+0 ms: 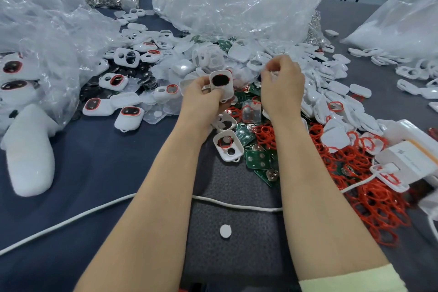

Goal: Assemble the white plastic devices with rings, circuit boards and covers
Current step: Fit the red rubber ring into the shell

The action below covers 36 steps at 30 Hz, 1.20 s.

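At the counter (94,173), a worker's left hand (201,97) holds a white shell (221,86) upright at the centre of the scene. The grip is closed round the shell's lower half, thumb across the front. The shell's long axis runs roughly from 11 o'clock to 5 o'clock, and its dark round opening, rimmed in red, sits at the upper end and faces the camera. The right hand (282,85) hangs just beside it at 3 o'clock, apart from the shell. Its fingers are curled in a pinch on a small pale piece (273,74) too blurred to name. The coming move appears to turn on that gap. The piece would have to travel toward 9 o'clock to meet the shell's open face, and the right hand is the nearer one to carry it while the left keeps the shell steady. Green circuit boards (258,160) lie on the counter at 6 o'clock from the hands, and a tangle of red rings (369,199) spreads toward 4 o'clock. A heap of white covers (339,87) lies at 3 o'clock, within closer reach of the right hand.
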{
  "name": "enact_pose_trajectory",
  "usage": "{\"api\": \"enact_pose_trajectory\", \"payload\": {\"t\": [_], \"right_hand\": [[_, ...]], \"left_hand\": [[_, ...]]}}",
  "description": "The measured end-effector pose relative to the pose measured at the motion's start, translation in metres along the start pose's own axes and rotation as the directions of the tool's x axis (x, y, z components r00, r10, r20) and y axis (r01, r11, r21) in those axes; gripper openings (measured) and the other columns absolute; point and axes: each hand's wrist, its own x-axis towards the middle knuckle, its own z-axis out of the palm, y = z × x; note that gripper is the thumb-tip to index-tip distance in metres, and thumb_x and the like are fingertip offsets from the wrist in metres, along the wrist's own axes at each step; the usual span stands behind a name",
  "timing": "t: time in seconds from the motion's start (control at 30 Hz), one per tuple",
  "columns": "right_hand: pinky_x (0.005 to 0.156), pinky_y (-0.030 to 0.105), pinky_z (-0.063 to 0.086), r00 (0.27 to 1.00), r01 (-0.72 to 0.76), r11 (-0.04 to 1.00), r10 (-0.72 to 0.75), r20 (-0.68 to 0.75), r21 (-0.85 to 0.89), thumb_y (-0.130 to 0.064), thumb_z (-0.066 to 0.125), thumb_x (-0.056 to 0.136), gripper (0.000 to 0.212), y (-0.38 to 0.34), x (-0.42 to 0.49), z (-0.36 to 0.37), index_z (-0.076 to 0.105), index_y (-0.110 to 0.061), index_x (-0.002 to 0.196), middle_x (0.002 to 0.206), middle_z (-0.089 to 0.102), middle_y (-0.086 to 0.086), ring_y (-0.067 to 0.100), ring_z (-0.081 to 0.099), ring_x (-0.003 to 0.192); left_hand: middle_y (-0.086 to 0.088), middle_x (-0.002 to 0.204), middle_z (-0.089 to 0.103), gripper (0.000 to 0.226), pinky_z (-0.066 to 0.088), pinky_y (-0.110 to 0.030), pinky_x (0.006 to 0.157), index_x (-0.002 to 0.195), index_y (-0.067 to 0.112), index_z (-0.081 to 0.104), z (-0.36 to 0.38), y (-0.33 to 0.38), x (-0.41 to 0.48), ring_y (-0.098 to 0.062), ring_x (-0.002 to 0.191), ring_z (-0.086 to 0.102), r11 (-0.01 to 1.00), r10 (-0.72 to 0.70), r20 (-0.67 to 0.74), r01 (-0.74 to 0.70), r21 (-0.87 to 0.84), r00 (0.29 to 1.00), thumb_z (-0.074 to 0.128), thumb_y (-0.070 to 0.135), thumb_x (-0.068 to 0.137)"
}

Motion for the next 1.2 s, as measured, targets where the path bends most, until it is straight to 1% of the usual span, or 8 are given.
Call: {"api": "enact_pose_trajectory", "payload": {"t": [0.17, 0.3, 0.4, 0.53, 0.63, 0.87, 1.07, 1.2], "right_hand": [[0.055, 0.022, 0.045, 0.986, -0.122, 0.857, 0.048, 0.157, 0.501, -0.018, 0.049, 0.098, 0.013, -0.013, -0.007, -0.012, 0.053, -0.028, 0.092, 0.066, 0.057, -0.005, 0.002, 0.053, 0.051], [0.054, 0.018, 0.049, 0.931, -0.292, 0.758, 0.087, 0.354, 0.584, -0.005, 0.053, 0.095, 0.016, -0.012, -0.01, -0.008, 0.054, -0.013, 0.109, 0.078, 0.061, 0.001, 0.002, 0.059, 0.051], [0.064, 0.02, 0.055, 0.935, -0.315, 0.691, 0.106, 0.339, 0.651, 0.002, 0.06, 0.089, 0.022, -0.01, -0.009, -0.008, 0.052, -0.006, 0.109, 0.085, 0.064, 0.005, 0.004, 0.066, 0.059], [0.075, 0.024, 0.053, 0.958, -0.147, 0.791, -0.037, 0.285, 0.595, -0.004, 0.06, 0.09, 0.021, -0.008, -0.007, -0.015, 0.067, -0.024, 0.088, 0.079, 0.065, -0.007, 0.006, 0.059, 0.071], [0.063, 0.012, 0.042, 0.934, 0.018, 0.883, -0.183, 0.308, 0.469, -0.008, 0.053, 0.094, 0.031, -0.011, -0.01, -0.019, 0.07, -0.034, 0.095, 0.068, 0.061, -0.022, -0.001, 0.048, 0.062], [0.066, 0.002, 0.037, 0.89, 0.202, 0.948, -0.283, 0.357, 0.247, -0.01, 0.058, 0.092, 0.01, -0.019, -0.016, -0.013, 0.059, -0.02, 0.093, 0.079, 0.055, -0.018, -0.007, 0.051, 0.071], [0.068, 0.014, 0.036, 0.916, 0.214, 0.953, -0.273, 0.296, 0.215, -0.014, 0.063, 0.088, 0.006, -0.019, -0.018, -0.003, 0.067, -0.016, 0.091, 0.092, 0.06, 0.0, 0.001, 0.048, 0.072], [0.067, 0.006, 0.035, 0.935, 0.211, 0.957, -0.257, 0.244, 0.199, -0.014, 0.063, 0.089, 0.006, -0.018, -0.02, 0.003, 0.068, -0.016, 0.091, 0.099, 0.059, 0.008, 0.005, 0.049, 0.077]], "left_hand": [[-0.022, 0.116, 0.061, 0.028, 0.059, -0.022, 0.065, 0.117, 0.002, 0.054, 0.001, 0.003, -0.001, -0.028, 0.089, 0.069, 0.997, -0.054, 0.028, 0.055, -0.05, 0.998, 0.046, -0.009, 0.093], [-0.024, 0.121, 0.061, 0.022, 0.06, -0.023, 0.063, 0.117, 0.0, 0.055, 0.0, 0.003, -0.001, -0.027, 0.088, 0.068, 0.991, -0.087, 0.031, 0.089, -0.098, 0.996, 0.044, 0.005, 0.1], [-0.023, 0.116, 0.065, 0.026, 0.06, -0.027, 0.062, 0.117, 0.0, 0.057, 0.001, 0.004, 0.001, -0.028, 0.086, 0.068, 0.981, -0.138, 0.003, 0.137, -0.134, 0.99, 0.043, 0.013, 0.101], [-0.016, 0.094, 0.068, 0.04, 0.059, -0.028, 0.062, 0.099, 0.007, 0.059, 0.003, 0.008, 0.001, -0.026, 0.076, 0.068, 0.968, -0.197, -0.002, 0.195, -0.16, 0.98, 0.031, 0.035, 0.105], [-0.014, 0.089, 0.068, 0.047, 0.058, -0.027, 0.064, 0.094, 0.009, 0.058, 0.003, 0.008, 0.0, -0.024, 0.075, 0.067, 0.98, -0.166, 0.023, 0.168, -0.103, 0.986, 0.025, 0.041, 0.105], [-0.011, 0.083, 0.068, 0.05, 0.059, -0.028, 0.06, 0.094, 0.01, 0.059, 0.002, 0.007, -0.001, -0.022, 0.076, 0.067, 0.986, -0.167, 0.061, 0.167, -0.01, 0.984, 0.025, 0.045, 0.104], [-0.012, 0.091, 0.07, 0.044, 0.06, -0.027, 0.06, 0.109, 0.008, 0.061, 0.003, 0.006, 0.0, -0.019, 0.077, 0.069, 0.984, -0.18, 0.093, 0.18, 0.006, 0.979, 0.032, 0.04, 0.104], [-0.011, 0.095, 0.068, 0.031, 0.057, -0.025, 0.059, 0.117, 0.006, 0.059, 0.002, 0.004, 0.0, -0.017, 0.077, 0.068, 0.985, -0.172, 0.123, 0.173, -0.002, 0.978, 0.04, 0.028, 0.103]]}}
